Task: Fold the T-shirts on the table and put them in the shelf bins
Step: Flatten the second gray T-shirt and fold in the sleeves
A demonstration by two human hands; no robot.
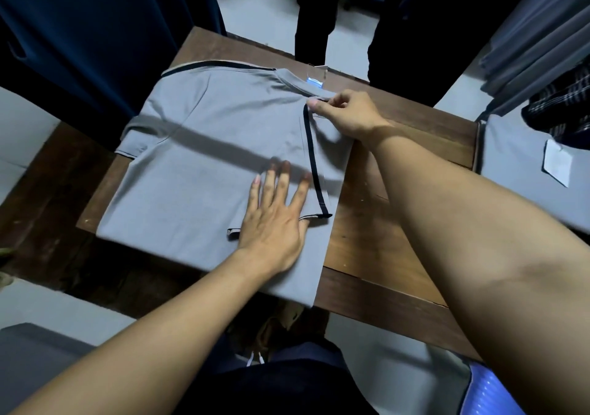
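Nothing is showing clearly enough to be read. A clear hang tag (316,74) is lying at the collar of the gray T-shirt (198,146), near the far edge of the counter (367,223), and its small blue patch is carrying no legible print. A white paper label (557,167) is sitting on the gray garment (523,197) beyond the counter's right edge, its face too blurred to make out.

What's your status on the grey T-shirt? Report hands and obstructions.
Left hand flat on the folded-in sleeve, fingers straight. Right hand pinching fabric by the collar. Grey T-shirt on table, right side folded in, left sleeve out. Nothing lying on it.
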